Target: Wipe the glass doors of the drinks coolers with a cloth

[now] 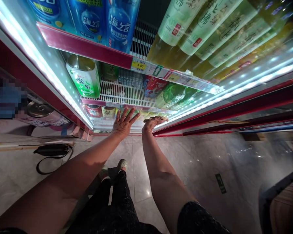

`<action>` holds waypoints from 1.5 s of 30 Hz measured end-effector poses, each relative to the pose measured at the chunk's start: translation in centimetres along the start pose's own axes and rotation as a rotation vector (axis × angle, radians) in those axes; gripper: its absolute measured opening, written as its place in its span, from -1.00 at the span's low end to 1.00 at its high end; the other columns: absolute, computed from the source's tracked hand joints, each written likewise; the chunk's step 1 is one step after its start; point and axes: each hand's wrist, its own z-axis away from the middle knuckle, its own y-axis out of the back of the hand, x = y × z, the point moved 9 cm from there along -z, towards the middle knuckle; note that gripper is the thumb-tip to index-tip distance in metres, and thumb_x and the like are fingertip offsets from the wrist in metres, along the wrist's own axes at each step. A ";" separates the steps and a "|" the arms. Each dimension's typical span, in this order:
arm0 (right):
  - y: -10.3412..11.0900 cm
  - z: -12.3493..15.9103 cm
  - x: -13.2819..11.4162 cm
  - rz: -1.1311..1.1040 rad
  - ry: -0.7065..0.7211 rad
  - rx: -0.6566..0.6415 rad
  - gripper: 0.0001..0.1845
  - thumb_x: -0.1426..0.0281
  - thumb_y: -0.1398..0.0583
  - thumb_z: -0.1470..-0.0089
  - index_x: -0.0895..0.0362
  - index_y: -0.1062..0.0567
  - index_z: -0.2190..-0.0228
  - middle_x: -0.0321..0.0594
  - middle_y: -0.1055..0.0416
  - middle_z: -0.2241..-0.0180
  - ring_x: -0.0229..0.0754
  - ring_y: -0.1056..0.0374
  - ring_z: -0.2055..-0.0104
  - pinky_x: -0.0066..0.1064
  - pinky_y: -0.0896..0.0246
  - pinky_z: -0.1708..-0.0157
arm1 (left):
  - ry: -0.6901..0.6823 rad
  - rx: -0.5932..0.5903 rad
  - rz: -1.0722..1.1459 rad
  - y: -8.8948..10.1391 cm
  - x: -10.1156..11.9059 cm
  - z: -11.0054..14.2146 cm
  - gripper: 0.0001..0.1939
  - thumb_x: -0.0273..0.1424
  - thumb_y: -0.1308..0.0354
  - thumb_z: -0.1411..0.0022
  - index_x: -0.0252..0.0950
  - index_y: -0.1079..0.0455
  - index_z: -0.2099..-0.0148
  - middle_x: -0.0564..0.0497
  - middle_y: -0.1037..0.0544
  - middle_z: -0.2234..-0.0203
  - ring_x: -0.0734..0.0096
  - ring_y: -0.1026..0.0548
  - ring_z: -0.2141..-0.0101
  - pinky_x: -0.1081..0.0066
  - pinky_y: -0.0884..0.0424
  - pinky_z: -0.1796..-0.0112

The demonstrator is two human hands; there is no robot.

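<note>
My left hand (123,126) is open with its fingers spread, in front of the lowest shelves of a lit drinks cooler. It holds nothing that I can see. My right hand (151,124) is beside it, bent at the wrist and turned to the right. Its fingers are closed around something thin and pale that I cannot make out. Above the hands is a wire shelf (123,91) with a green and white tea bottle (84,78) at its left and green bottles (172,96) at its right.
The upper shelf edge (88,47) carries price tags (138,65), blue bottles (119,26) and a slanted row of pale green bottles (197,29). Light strips (46,68) line the cooler's sides. A black bag (51,150) with a strap lies at the left. Tiled floor (141,182) is below.
</note>
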 end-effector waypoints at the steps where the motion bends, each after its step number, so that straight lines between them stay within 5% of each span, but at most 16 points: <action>1: 0.4 0.1 0.2 0.003 -0.027 0.055 -0.25 0.23 0.37 -0.40 0.54 0.13 -0.38 0.38 -0.39 -0.06 -0.02 -0.39 -0.18 -0.10 -0.32 -0.16 | -0.007 0.002 0.000 0.1 0.0 0.1 -0.15 -0.62 0.04 -0.32 0.18 0.12 -0.48 0.13 0.06 -0.49 0.13 0.24 -0.48 -0.21 0.45 -0.39; 4: 1.2 0.7 0.5 0.010 -0.091 0.231 -0.23 0.23 0.41 -0.38 0.53 0.43 -0.39 0.54 0.00 -0.31 0.00 -0.04 -0.45 0.10 -0.05 -0.34 | -0.030 0.008 -0.002 0.3 0.0 0.3 -0.15 -0.62 0.02 -0.31 0.14 0.11 -0.50 0.10 0.06 -0.49 0.11 0.26 -0.48 -0.23 0.45 -0.39; 7: 1.0 1.7 0.0 0.049 -0.092 0.377 -0.19 0.19 0.35 -0.38 0.48 0.59 -0.36 0.48 0.31 -0.41 -0.03 0.26 -0.54 0.15 0.04 -0.38 | -0.045 0.004 -0.003 0.3 0.0 0.4 -0.14 -0.61 -0.01 -0.29 0.09 0.12 -0.51 0.06 0.05 -0.49 0.08 0.27 -0.48 -0.25 0.48 -0.38; 14: -0.5 3.2 -1.2 0.070 -0.109 0.339 -0.23 0.21 0.39 -0.39 0.51 0.23 -0.39 0.52 0.08 -0.36 0.01 0.22 -0.53 0.29 0.18 -0.38 | -0.070 0.028 -0.039 0.2 -0.8 0.9 -0.17 -0.60 0.03 -0.34 0.09 0.14 -0.51 0.07 0.00 -0.47 0.18 0.21 -0.48 -0.16 0.50 -0.40; 20: -0.7 5.0 -3.8 -0.030 -0.142 0.382 -0.17 0.06 0.31 -0.40 0.46 0.25 -0.39 0.38 0.26 -0.43 -0.08 0.47 -0.55 0.09 0.21 -0.43 | -0.101 0.069 -0.071 0.6 -1.7 1.8 -0.15 -0.61 0.03 -0.33 0.08 0.18 -0.52 0.06 -0.07 -0.45 0.22 0.09 -0.47 -0.12 0.47 -0.41; 24: -1.8 5.9 -4.5 -0.053 -0.170 0.362 -0.25 0.14 0.26 -0.39 0.39 0.16 -0.39 0.34 0.20 -0.43 -0.11 0.40 -0.55 0.19 0.31 -0.43 | -0.099 0.073 -0.071 0.9 -2.2 2.4 -0.18 -0.60 0.04 -0.34 0.05 0.13 -0.51 0.03 -0.11 -0.43 0.23 0.04 -0.46 -0.10 0.51 -0.40; 26: -2.3 6.0 -4.8 -0.050 -0.150 0.346 -0.23 0.15 0.23 -0.38 0.39 0.24 -0.40 0.36 0.32 -0.45 -0.09 0.49 -0.56 0.22 0.34 -0.42 | -0.082 0.079 -0.071 0.9 -2.5 2.6 -0.20 -0.60 0.06 -0.35 0.08 0.12 -0.51 0.04 -0.12 -0.43 0.23 0.01 -0.45 -0.10 0.54 -0.40; 30: -3.6 6.2 -4.5 0.000 -0.018 0.350 -0.14 0.16 0.20 -0.37 0.46 0.48 -0.38 0.42 0.60 -0.45 -0.03 0.67 -0.54 0.26 0.28 -0.40 | -0.055 0.081 -0.064 0.8 -3.2 3.0 -0.20 -0.59 0.04 -0.35 0.09 0.10 -0.50 0.02 -0.11 -0.44 0.16 -0.02 -0.45 -0.19 0.57 -0.37; 35: -3.7 6.1 -4.1 0.054 0.145 0.401 -0.14 0.17 0.22 -0.36 0.38 0.59 -0.37 0.39 0.62 -0.45 -0.07 0.68 -0.54 0.34 0.22 -0.36 | -0.074 0.082 -0.071 1.2 -3.9 3.7 -0.17 -0.60 0.01 -0.32 0.02 0.12 -0.52 -0.03 -0.11 -0.44 0.13 -0.02 -0.45 -0.23 0.62 -0.35; 40: -2.0 5.6 -8.0 0.159 0.404 0.468 -0.17 0.21 0.18 -0.35 0.31 0.45 -0.43 0.25 0.63 -0.47 0.08 0.73 -0.53 0.47 0.33 -0.34 | -0.105 0.123 -0.099 2.1 -4.3 4.1 -0.18 -0.60 0.01 -0.32 0.00 0.09 -0.52 -0.05 -0.13 -0.43 0.20 -0.06 -0.44 -0.14 0.62 -0.36; 45: -2.6 7.6 -10.2 0.386 0.694 0.510 -0.12 0.27 0.08 -0.35 0.20 0.51 -0.43 0.21 0.69 -0.48 0.14 0.76 -0.52 0.56 0.25 -0.28 | -0.124 0.150 -0.113 2.2 -4.4 4.6 -0.20 -0.58 -0.01 -0.31 -0.13 0.06 -0.52 -0.12 -0.15 -0.42 0.18 -0.02 -0.45 -0.12 0.61 -0.37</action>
